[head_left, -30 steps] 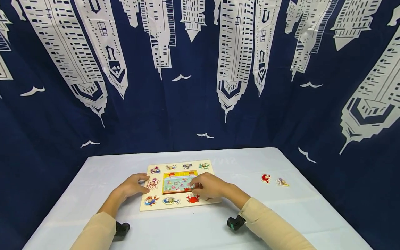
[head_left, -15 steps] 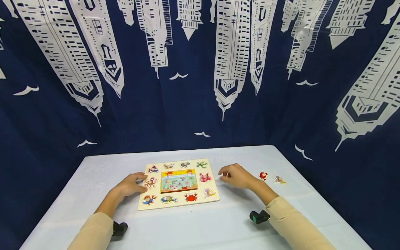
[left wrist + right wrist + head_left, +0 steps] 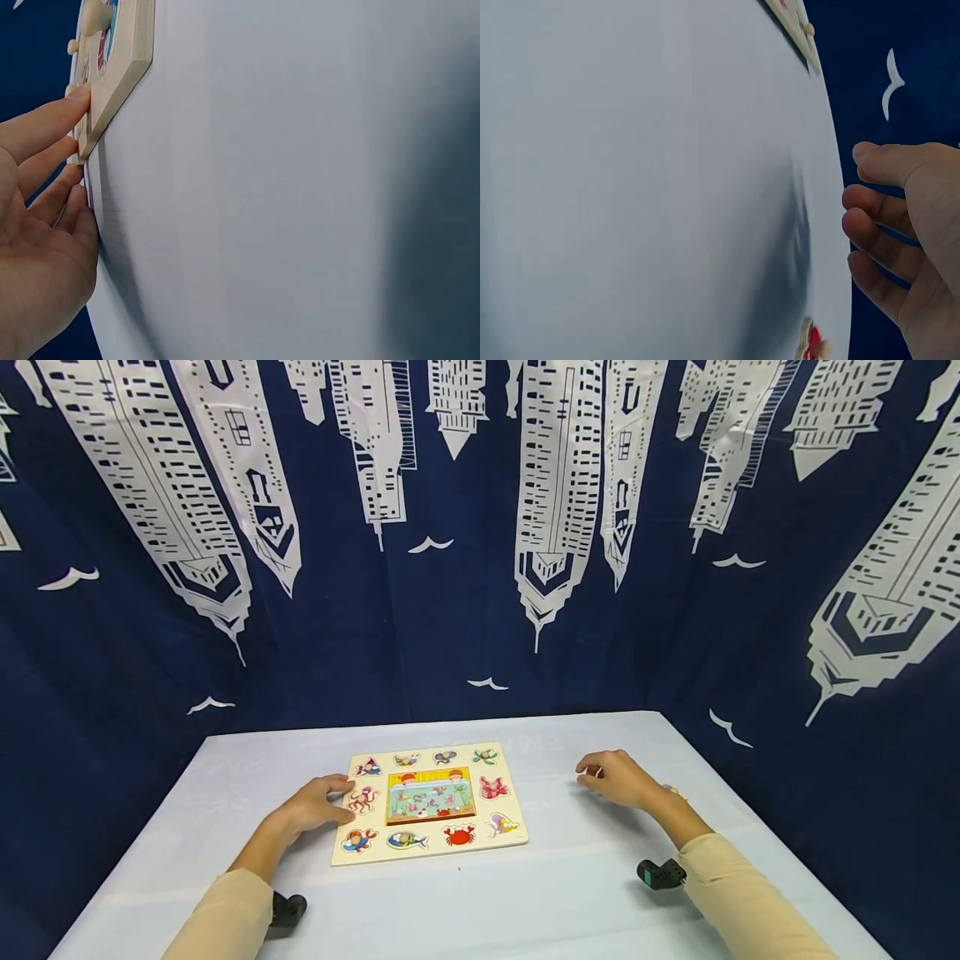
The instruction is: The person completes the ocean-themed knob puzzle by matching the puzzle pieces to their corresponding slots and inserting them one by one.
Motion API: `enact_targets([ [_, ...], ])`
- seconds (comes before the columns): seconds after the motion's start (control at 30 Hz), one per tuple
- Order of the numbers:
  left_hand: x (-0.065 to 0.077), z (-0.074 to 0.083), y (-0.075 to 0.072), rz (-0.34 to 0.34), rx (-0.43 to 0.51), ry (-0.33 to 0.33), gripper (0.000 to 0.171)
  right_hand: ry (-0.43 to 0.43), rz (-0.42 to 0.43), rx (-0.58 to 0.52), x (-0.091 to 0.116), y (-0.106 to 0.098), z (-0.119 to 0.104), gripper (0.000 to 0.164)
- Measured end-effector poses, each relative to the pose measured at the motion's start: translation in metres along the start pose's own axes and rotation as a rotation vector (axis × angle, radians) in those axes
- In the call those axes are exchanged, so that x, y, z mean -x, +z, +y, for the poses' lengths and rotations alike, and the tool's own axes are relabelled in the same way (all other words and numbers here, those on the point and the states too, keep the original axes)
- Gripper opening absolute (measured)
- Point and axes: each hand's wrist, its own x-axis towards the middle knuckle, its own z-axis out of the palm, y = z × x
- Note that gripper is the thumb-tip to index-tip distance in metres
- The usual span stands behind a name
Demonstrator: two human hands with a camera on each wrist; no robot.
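Note:
A wooden peg puzzle board (image 3: 345,853) with sea-animal pictures around a fish-tank scene lies on the table. My left hand (image 3: 313,803) rests at its left edge, thumb and fingertips touching the wood, as the left wrist view shows. Several animals, such as the whale-like fish (image 3: 407,840), carry round knobs; the red crab picture (image 3: 459,835) shows none. Right of the board, my right hand (image 3: 617,779) hovers over the table with loosely curled fingers and nothing in them. Behind it, a small loose piece (image 3: 675,791) is partly covered. A red knobbed piece (image 3: 811,343) shows low in the right wrist view.
The white-covered table (image 3: 450,910) ends at a dark blue cloth (image 3: 337,652) printed with white buildings and birds. Black devices (image 3: 662,874) are strapped at both wrists, below the beige sleeves.
My right hand has left the board's lower right part and moved right, toward the loose pieces, where it now covers the red one. My left hand has stayed at the board's left edge.

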Motion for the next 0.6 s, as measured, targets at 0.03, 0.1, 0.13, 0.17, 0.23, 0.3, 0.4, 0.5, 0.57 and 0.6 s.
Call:
enact_targets([
  [0.03, 0.000, 0.000, 0.000, 0.001, 0.001, 0.000, 0.070, 0.014, 0.006, 0.005, 0.001, 0.000, 0.004, 0.015],
  [0.1, 0.000, 0.000, 0.000, 0.002, 0.000, -0.001, 0.070, 0.046, 0.016, 0.030, 0.003, -0.001, 0.013, 0.015],
  [0.13, 0.000, 0.000, 0.000, 0.002, 0.000, -0.001, 0.070, 0.072, 0.023, 0.046, 0.005, -0.001, 0.016, 0.014],
  [0.17, 0.000, 0.000, 0.000, 0.003, 0.003, -0.002, 0.070, 0.096, 0.030, 0.058, 0.007, -0.001, 0.020, 0.014],
  [0.23, 0.000, 0.000, 0.000, 0.002, 0.005, -0.005, 0.070, 0.138, 0.053, 0.084, 0.011, -0.001, 0.028, 0.014],
  [0.3, 0.000, -0.001, 0.000, 0.000, 0.006, -0.010, 0.070, 0.192, 0.082, 0.110, 0.016, -0.001, 0.035, 0.015],
  [0.4, 0.000, -0.002, 0.001, 0.000, 0.012, -0.013, 0.070, 0.279, 0.133, 0.142, 0.023, 0.000, 0.044, 0.019],
  [0.5, 0.000, -0.003, 0.000, 0.003, 0.013, -0.011, 0.070, 0.333, 0.181, 0.177, 0.028, 0.002, 0.051, 0.021],
  [0.57, 0.000, -0.002, 0.000, 0.002, 0.014, -0.013, 0.070, 0.340, 0.210, 0.193, 0.031, 0.004, 0.055, 0.019],
  [0.6, 0.000, -0.002, 0.000, 0.003, 0.012, -0.014, 0.070, 0.338, 0.227, 0.198, 0.032, 0.004, 0.056, 0.018],
])
